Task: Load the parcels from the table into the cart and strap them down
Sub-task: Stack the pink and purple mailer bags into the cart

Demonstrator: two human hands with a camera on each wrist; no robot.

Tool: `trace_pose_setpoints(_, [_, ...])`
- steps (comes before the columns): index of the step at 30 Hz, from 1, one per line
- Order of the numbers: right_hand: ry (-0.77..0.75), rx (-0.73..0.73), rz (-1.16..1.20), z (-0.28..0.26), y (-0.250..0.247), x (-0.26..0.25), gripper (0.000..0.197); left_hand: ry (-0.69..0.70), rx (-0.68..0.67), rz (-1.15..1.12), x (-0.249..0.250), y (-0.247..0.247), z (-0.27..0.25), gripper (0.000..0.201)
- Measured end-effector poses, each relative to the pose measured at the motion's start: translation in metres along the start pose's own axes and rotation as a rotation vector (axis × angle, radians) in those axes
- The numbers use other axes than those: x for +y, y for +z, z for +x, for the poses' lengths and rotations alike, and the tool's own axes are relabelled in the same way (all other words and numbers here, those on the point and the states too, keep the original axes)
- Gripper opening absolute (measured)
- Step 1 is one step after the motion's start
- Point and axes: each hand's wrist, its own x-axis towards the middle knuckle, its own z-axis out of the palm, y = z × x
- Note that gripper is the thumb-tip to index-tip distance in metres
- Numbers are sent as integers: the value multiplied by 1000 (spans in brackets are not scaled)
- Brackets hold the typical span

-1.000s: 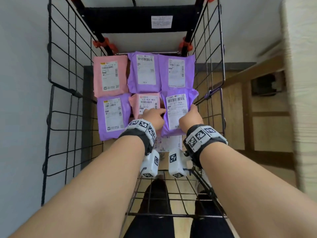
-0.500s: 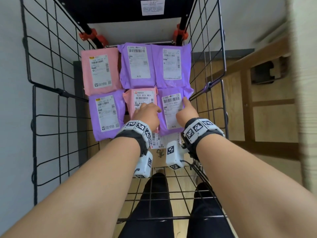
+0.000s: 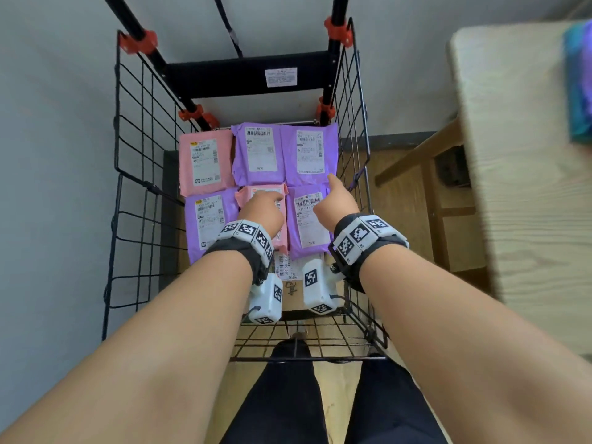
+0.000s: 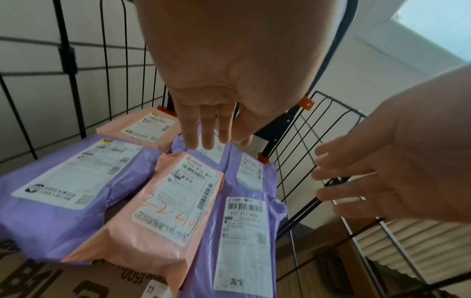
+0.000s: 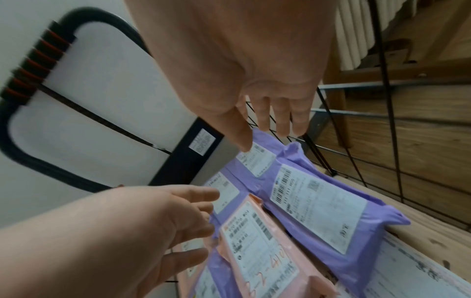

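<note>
Several pink and purple mailer parcels lie flat in the wire cart (image 3: 307,358), on top of a cardboard box (image 3: 293,291). My left hand (image 3: 264,206) hovers open just above the small pink parcel (image 3: 256,192) (image 4: 175,203). Over the near right purple parcel (image 3: 307,221) (image 5: 318,203) hangs my right hand (image 3: 336,200), open with the thumb stretched forward. In the wrist views the left hand (image 4: 211,137) and the right hand (image 5: 270,125) show straight fingers that hold nothing. A black cord (image 3: 229,30) (image 5: 102,119) hangs from the cart's handle at the back.
The cart's wire walls (image 3: 141,129) close in left and right of my hands. A light wooden table (image 3: 519,187) stands to the right, with a blurred blue-purple thing (image 3: 579,81) on it. A grey wall runs along the left. My legs show below the cart.
Both hands have let go of the near right purple parcel and lifted off the parcels with fingers spread. My head has tipped up, so more of the handle and table shows.
</note>
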Motion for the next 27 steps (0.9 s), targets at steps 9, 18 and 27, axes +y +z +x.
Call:
trace_pose_setpoints(9, [-192,82,116,-59,-85,11,57,25,159,38,81,-17,-77,68])
trace_pose_setpoints(18, [-163,213,46,-99,-232,101,62,161,249,11,207,40,-136,58])
trace_pose_setpoints(27, [-29,389,113,-124,-351,186,63,338,139,118,323,103,-154,54])
